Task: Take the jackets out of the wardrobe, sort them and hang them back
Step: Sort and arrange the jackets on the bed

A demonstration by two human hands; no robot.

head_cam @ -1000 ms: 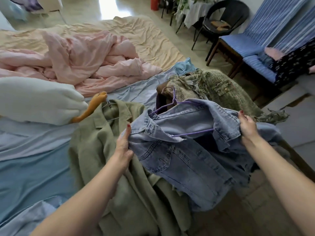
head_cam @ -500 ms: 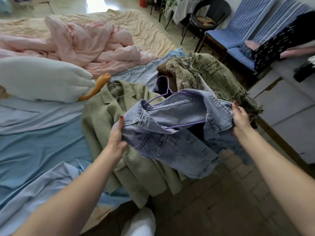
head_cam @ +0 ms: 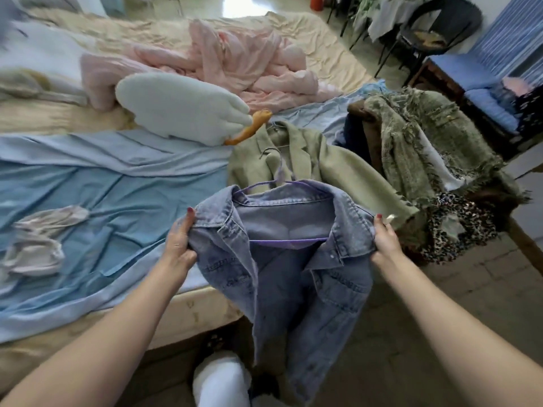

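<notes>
The denim jacket (head_cam: 293, 259) now hangs squarely between the two hands, collar open toward the camera on its purple hanger (head_cam: 282, 183); a second ago it was bunched and tilted to the right. The left hand (head_cam: 179, 245) is closed on the left shoulder, the right hand (head_cam: 385, 239) on the right shoulder. It looks straightened and ready to sort or rehang. Beyond the hands the beige blazer (head_cam: 323, 163) lies on the bed (head_cam: 88, 186); beyond the right hand lies the green tweed jacket (head_cam: 426, 142). No label or writing is readable.
</notes>
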